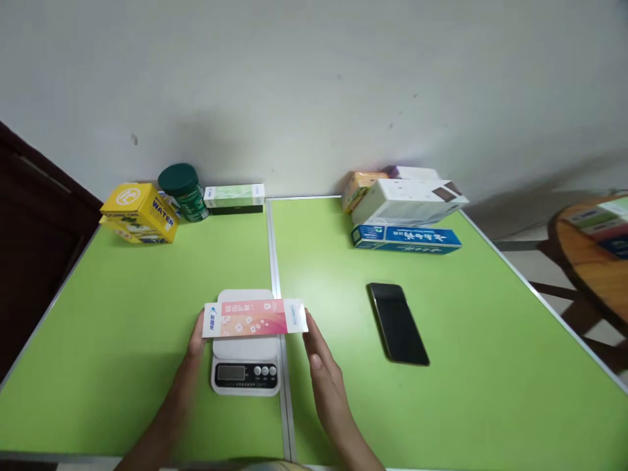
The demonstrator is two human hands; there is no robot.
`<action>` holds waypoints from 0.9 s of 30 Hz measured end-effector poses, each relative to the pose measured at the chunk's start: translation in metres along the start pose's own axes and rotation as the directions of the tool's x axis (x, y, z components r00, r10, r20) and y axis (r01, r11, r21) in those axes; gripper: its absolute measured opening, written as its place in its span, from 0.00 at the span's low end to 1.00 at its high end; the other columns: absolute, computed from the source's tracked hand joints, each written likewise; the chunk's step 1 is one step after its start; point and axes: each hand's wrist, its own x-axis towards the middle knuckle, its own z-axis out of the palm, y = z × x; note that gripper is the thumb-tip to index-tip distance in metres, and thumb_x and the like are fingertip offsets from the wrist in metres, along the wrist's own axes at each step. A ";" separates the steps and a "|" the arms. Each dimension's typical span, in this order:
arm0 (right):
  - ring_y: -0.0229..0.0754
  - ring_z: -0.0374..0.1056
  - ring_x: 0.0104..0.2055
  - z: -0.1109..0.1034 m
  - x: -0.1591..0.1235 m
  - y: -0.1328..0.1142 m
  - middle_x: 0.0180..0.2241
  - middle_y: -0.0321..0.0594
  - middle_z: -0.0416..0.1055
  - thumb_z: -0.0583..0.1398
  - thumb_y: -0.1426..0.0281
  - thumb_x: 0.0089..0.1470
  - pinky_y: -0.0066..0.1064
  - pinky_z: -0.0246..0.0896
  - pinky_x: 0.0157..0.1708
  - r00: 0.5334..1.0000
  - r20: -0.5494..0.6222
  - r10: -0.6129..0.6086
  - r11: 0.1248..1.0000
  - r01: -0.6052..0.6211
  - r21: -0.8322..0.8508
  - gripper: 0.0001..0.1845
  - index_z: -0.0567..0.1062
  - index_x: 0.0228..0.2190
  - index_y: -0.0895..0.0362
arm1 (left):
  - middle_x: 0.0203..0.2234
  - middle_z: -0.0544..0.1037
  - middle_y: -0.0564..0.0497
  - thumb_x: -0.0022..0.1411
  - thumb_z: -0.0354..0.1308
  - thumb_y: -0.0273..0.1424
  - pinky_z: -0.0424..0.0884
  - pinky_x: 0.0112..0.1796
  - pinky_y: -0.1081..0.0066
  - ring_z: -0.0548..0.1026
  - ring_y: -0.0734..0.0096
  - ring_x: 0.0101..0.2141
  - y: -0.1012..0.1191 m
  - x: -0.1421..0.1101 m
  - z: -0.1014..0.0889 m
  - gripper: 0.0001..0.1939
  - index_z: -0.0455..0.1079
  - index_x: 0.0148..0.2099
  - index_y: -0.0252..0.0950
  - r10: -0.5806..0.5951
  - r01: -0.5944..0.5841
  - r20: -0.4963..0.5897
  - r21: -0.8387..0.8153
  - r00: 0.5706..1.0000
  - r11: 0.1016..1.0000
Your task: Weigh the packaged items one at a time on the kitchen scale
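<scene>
A long pink and white toothpaste box [255,318] lies crosswise over the white platform of a kitchen scale [245,350], its ends sticking out past both sides. I cannot tell whether the box rests on the platform or is just above it. My left hand [195,340] is at the box's left end, with its fingers partly hidden behind it. On the right end, the fingers of my right hand [324,373] press lengthwise against the edge, the thumb lying nearer me. Between them, the two hands hold the box. The scale's dark display [231,373] faces me, and no digits are readable.
Right of the scale lies a black smartphone [398,324]. Along the wall stand a yellow box [140,212], a green lidded jar [184,191], a green-white box [234,196], a white box [407,201] and a blue toothpaste box [406,239]. A round wooden stool [574,229] stands beyond the right edge.
</scene>
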 end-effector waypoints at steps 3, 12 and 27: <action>0.49 0.40 0.70 0.008 -0.003 0.014 0.67 0.31 0.47 0.53 0.52 0.59 0.49 0.32 0.68 1.000 -0.018 -0.005 0.999 0.005 -0.033 0.33 0.56 0.62 0.44 | 0.68 0.49 0.60 0.65 0.42 0.51 0.38 0.65 0.60 0.44 0.64 0.67 -0.016 0.001 -0.009 0.34 0.46 0.69 0.47 0.006 -0.005 0.003 -0.067 1.000 0.998; 0.49 0.43 0.69 -0.004 0.004 0.011 0.66 0.40 0.50 0.50 0.50 0.59 0.50 0.35 0.67 0.972 -0.223 -0.071 0.996 0.055 -0.075 0.33 0.60 0.61 0.52 | 0.69 0.44 0.56 0.66 0.41 0.51 0.38 0.65 0.64 0.42 0.66 0.67 -0.021 0.007 -0.030 0.35 0.43 0.70 0.44 0.138 -0.149 -0.129 -0.083 0.982 0.985; 0.48 0.49 0.67 -0.023 0.010 0.000 0.64 0.42 0.57 0.51 0.52 0.59 0.48 0.36 0.67 0.948 -0.316 -0.046 0.999 0.048 -0.002 0.28 0.67 0.56 0.51 | 0.67 0.52 0.53 0.65 0.43 0.51 0.41 0.65 0.62 0.48 0.65 0.66 -0.022 0.003 -0.039 0.32 0.55 0.66 0.44 0.109 -0.151 -0.224 -0.183 0.969 0.971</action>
